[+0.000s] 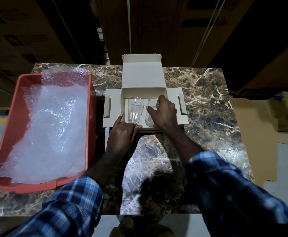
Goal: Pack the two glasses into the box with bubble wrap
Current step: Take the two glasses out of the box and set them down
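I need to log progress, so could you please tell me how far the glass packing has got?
Done: both clear glasses sit in the open white cardboard box. In hand: the left hand holds the left glass, the right hand the right glass. Left: the bubble wrap lies unused in the red tray.

dim – overhead light | glare on bubble wrap (42, 124) | edges bowed, background murky
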Tool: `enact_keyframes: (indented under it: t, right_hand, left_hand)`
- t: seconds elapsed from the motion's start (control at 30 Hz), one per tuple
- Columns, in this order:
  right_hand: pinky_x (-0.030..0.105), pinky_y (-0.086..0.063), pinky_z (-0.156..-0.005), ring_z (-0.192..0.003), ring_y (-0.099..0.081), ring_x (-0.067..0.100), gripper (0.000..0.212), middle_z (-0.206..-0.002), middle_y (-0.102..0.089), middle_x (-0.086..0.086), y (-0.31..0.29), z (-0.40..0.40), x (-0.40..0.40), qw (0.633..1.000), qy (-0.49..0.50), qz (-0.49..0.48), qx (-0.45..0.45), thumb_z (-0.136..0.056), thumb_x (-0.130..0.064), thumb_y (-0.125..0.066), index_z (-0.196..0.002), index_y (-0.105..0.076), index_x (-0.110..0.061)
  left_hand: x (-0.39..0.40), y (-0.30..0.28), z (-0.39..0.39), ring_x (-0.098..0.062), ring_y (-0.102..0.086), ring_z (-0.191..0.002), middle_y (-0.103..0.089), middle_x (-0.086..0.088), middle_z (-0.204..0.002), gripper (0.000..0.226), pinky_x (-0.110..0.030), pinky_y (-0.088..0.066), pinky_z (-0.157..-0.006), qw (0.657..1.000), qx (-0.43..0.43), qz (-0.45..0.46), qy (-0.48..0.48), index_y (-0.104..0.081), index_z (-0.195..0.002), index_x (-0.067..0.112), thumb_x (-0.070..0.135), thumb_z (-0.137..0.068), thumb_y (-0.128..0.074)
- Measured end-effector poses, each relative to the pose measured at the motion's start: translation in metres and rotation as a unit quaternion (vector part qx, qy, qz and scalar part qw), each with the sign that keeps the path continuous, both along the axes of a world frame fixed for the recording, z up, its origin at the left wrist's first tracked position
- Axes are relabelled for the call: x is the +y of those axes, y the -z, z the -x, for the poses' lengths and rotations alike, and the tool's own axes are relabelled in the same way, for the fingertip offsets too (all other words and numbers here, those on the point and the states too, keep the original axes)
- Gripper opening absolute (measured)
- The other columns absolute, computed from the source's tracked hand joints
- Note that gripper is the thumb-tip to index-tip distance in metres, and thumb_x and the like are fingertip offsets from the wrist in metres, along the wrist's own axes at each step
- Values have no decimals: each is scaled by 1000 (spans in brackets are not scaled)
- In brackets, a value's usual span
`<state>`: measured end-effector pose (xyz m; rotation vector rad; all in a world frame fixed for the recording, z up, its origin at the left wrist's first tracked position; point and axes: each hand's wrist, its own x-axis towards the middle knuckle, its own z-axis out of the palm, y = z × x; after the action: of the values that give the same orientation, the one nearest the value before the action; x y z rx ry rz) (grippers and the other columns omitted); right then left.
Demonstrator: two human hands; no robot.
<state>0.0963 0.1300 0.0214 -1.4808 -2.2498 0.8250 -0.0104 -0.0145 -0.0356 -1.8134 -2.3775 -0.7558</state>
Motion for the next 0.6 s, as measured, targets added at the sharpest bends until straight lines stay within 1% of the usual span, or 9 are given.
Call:
enact_keyframes:
  t: [0.07, 0.1, 0.17, 0.23, 0.27, 0.3, 0.43, 0.53, 0.6]
  right_hand:
    - [28, -31, -65, -73, -51, 23, 36, -84, -55, 2, -12, -11, -10, 997, 25, -42, 61, -83, -31, -78, -84, -46, -13]
    - [27, -30, -63, -71, -49, 20, 37, -83, -54, 0, -19, -18, -18, 994, 35, -59, 88, -81, -28, -79, -84, -45, -14]
    - [26, -38, -61, -76, -54, 15, 38, -91, -57, -2, -32, -35, -39, 988, 44, -58, 135, -80, -27, -80, -97, -47, -16]
    - [18, -51, -62, -79, -58, 5, 50, -105, -59, -5, -40, -58, -64, 985, 40, -57, 161, -80, -25, -81, -117, -48, -18]
    - [12, -52, -62, -80, -58, -1, 58, -108, -59, -5, -39, -71, -76, 982, 30, -75, 169, -80, -23, -81, -126, -47, -16]
    - [12, -53, -63, -81, -59, -1, 62, -110, -59, -3, -35, -83, -89, 979, 15, -97, 177, -79, -20, -82, -130, -46, -15]
    - [35, -60, -67, -92, -64, 22, 53, -116, -58, 8, 1, -114, -122, 973, -32, -158, 163, -75, -14, -77, -120, -50, -12]
    - [39, -57, -72, -102, -62, 28, 55, -118, -58, 10, 22, -124, -128, 979, -30, -158, 129, -67, -10, -74, -117, -51, -13]
    - [38, -57, -71, -101, -62, 30, 57, -119, -57, 11, 26, -127, -127, 982, -19, -142, 122, -66, -11, -74, -118, -50, -15]
  left_hand:
    - [1, 0, 0, -24, -63, -64, -70, -7, -72, 41, -40, -36, -113, 1000, 8, -4, 2, -72, -83, 9, 33, -103, -45]
    - [1, 1, 1, -24, -63, -64, -70, -7, -72, 41, -39, -36, -113, 1000, 11, -7, 1, -72, -83, 9, 32, -102, -45]
    - [1, 1, 2, -23, -63, -65, -71, -6, -74, 43, -38, -34, -114, 1000, 10, -2, 5, -73, -86, 10, 34, -103, -42]
    - [1, 1, 3, -22, -63, -66, -72, -5, -75, 45, -36, -31, -115, 1000, 12, 3, 7, -73, -87, 10, 35, -104, -39]
    - [1, 2, 3, -23, -63, -66, -71, -5, -74, 45, -36, -31, -115, 1000, 13, 3, 7, -73, -86, 10, 35, -104, -39]
    - [1, 1, 3, -23, -62, -65, -71, -5, -74, 45, -36, -31, -115, 1000, 13, 1, 8, -73, -85, 11, 35, -104, -39]
    - [1, -5, 1, -22, -63, -64, -70, -4, -72, 41, -39, -36, -113, 1000, -4, 0, 13, -71, -84, 11, 33, -103, -43]
    - [2, -15, 2, -23, -67, -71, -73, -4, -78, 31, -39, -38, -107, 1000, -24, 10, 8, -71, -87, 10, 33, -99, -54]
    - [7, -23, 4, -28, -67, -75, -73, -8, -81, 25, -38, -40, -96, 1000, -21, 14, -5, -72, -90, 8, 30, -94, -61]
